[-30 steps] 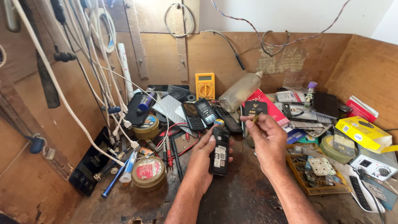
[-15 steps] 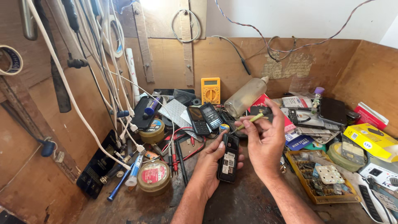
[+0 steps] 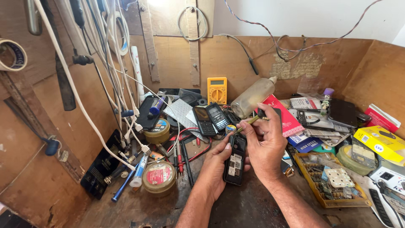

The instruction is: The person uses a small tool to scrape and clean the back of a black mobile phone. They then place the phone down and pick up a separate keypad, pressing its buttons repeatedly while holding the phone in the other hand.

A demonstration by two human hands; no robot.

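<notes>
Counting left to right over the desk:
Tins: two round ones, and.
Left hand: fingers curled around one open-backed black phone, held upright above the desk.
Spare phones: two black ones, lying behind.
Right hand: pinching one thin tool, tip at the phone's top.
Multimeter: one, yellow.

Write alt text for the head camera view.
A left hand holds an open-backed black phone while the right hand touches a thin tool to its top, over a wooden bench cluttered with phones, a yellow multimeter, tins and cables.
</notes>
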